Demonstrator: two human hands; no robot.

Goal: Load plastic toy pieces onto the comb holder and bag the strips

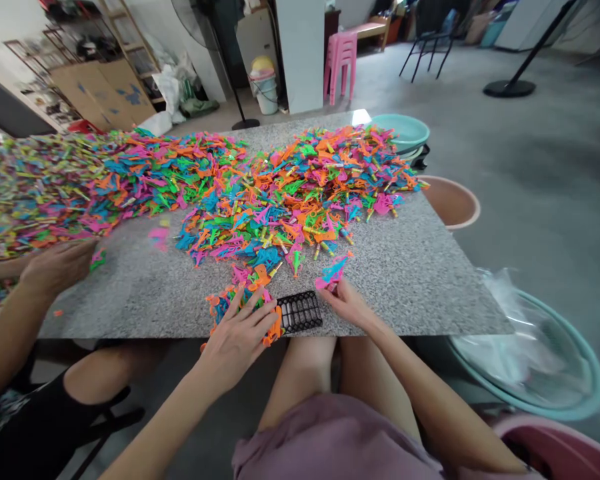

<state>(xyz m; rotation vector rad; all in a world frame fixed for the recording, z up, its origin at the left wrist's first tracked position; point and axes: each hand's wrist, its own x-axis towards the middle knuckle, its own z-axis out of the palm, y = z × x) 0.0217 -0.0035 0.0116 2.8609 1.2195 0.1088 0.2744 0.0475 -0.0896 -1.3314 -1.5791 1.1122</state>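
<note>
My left hand [243,328] lies palm down with its fingers stretched over a small heap of coloured plastic pieces [220,305] near the table's front edge. Its fingertips reach the left end of a black plastic grid tray [301,312], where orange pieces sit beside the fingers. The tray's right part shows bare grid cells. Just right of the tray, my right hand [349,304] pinches a few small plastic pieces [333,270] in blue, pink and orange. Their exact kind is too small to tell.
Large piles of coloured plastic pieces [305,187] cover the back of the speckled stone table [405,280]. At left a co-worker's hand [63,267] reaches over the table. Basins stand off the right edge, one teal [587,373] with clear plastic bags, one peach-rimmed [473,203].
</note>
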